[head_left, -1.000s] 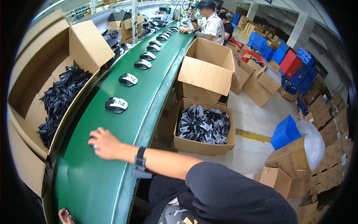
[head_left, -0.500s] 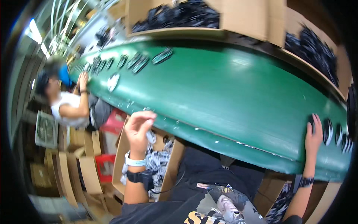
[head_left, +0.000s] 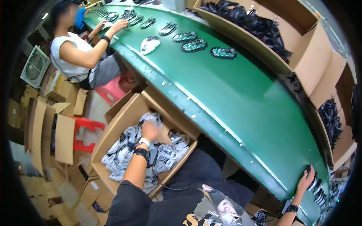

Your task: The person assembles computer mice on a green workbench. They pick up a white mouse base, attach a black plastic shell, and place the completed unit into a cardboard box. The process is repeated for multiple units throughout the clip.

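Observation:
My left hand (head_left: 151, 130) reaches down into an open cardboard box (head_left: 98, 151) beside my legs, among white-and-black plastic-wrapped parts (head_left: 126, 147). Its fingers are smeared by motion, so their grip cannot be told. Far to the right, my right hand (head_left: 305, 182) is closed round a dark, rounded, mouse-shaped part (head_left: 309, 168) on the green belt (head_left: 241, 94). Close by that hand stands a row of similar black-and-light oval parts (head_left: 319, 196). Further along the belt lie several black shells with green circuit boards (head_left: 194, 45) and a white rounded packet (head_left: 150, 45).
A co-worker (head_left: 81, 52) sits at the belt's far left, both hands over it. Large cardboard boxes of black parts (head_left: 249, 22) line the far side. Red stools (head_left: 83, 133) and more cartons stand on the floor at left.
My left hand has gone from raised with curled fingers beside the belt down into the box. My right hand stays on the dark part. The view has turned, showing more floor and boxes.

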Tool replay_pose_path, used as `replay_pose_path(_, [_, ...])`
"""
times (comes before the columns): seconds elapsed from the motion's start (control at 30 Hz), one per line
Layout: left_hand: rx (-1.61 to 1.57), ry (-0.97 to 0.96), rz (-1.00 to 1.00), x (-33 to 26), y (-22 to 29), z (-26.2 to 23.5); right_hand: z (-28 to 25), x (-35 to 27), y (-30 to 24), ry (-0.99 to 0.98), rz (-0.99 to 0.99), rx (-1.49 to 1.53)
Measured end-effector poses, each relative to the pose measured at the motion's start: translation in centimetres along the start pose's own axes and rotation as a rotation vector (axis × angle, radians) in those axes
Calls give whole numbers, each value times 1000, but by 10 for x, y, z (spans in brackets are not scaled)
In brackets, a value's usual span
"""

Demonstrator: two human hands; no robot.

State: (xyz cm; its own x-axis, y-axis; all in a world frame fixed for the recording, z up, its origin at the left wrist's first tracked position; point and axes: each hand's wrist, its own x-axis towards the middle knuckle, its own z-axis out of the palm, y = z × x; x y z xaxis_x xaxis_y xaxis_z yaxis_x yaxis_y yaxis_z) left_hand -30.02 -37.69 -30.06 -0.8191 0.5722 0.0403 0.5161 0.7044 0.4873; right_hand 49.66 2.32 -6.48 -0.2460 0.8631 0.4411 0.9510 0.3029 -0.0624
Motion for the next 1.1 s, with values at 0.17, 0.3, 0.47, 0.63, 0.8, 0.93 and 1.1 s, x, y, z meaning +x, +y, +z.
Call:
replay_pose_path(0.17, [378, -124, -183, 36, -19, 70, -10, -4, -18, 112, 139, 46])
replay_pose_path(0.3, [384, 348, 220, 33, -46, 67, -19, 0, -17, 228, 258, 74])
replay_pose_path(0.47, [-840, -333, -654, -3, -4, -46, -42, -18, -14, 168, 306, -23])
replay_pose_path(0.63, [-916, -571, -103, -12, 133, -234, -67, 56, -96, 301, 63, 23])
replay_pose_path(0.8, [-1530, -886, 523, 8, 350, -230, -55, 207, -180, 347, -212, 296])
replay_pose_path(0.93, [-1499, -1224, 553, 37, 494, -128, -15, 303, -129, -35, 66, 137])
replay_pose_path(1.1, [-1507, -1270, 426, 52, 559, -7, 37, 348, -144, -242, 165, 68])
